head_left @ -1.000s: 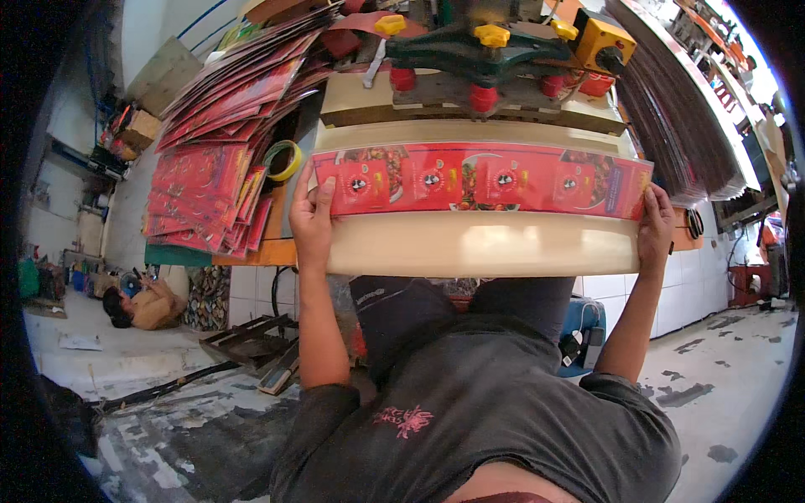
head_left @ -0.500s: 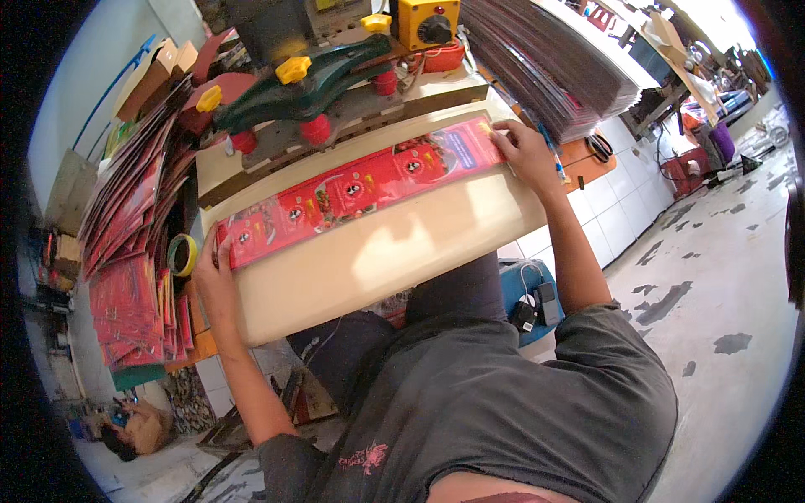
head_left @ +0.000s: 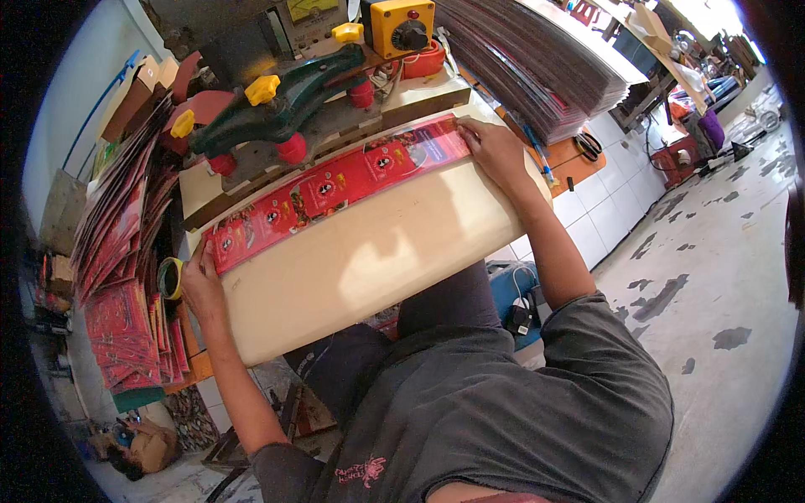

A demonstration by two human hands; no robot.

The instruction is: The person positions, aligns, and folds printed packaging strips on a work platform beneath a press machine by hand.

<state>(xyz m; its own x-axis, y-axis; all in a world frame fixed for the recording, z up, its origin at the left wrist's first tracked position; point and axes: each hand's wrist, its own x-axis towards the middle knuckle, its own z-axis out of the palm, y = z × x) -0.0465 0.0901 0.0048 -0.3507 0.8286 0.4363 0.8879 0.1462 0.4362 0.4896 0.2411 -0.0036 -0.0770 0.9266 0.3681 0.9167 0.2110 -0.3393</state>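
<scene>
Basically one long red strip (head_left: 335,189) lying on a cream board (head_left: 360,268)

So the printed strip sits slantwise along the far side of the board, right in front of the tan bar (head_left: 428,101) under a dark green clamp (head_left: 323,84) with yellow knobs. Fingers of the left hand (head_left: 203,292) are curled in close on its left end; fingers of the right hand (head_left: 503,159) are pinched on the right end. How hard either one grips, can't tell.

Near the left hand there's a yellow tape roll (head_left: 177,289), with a messy pile of red printed sheets (head_left: 117,318) beyond it. Over on the right, black-handled scissors (head_left: 589,147) lie on the orange worktop (head_left: 587,171), near a tall sheet stack (head_left: 537,71). Yellow control box (head_left: 386,29) sits up top.
</scene>
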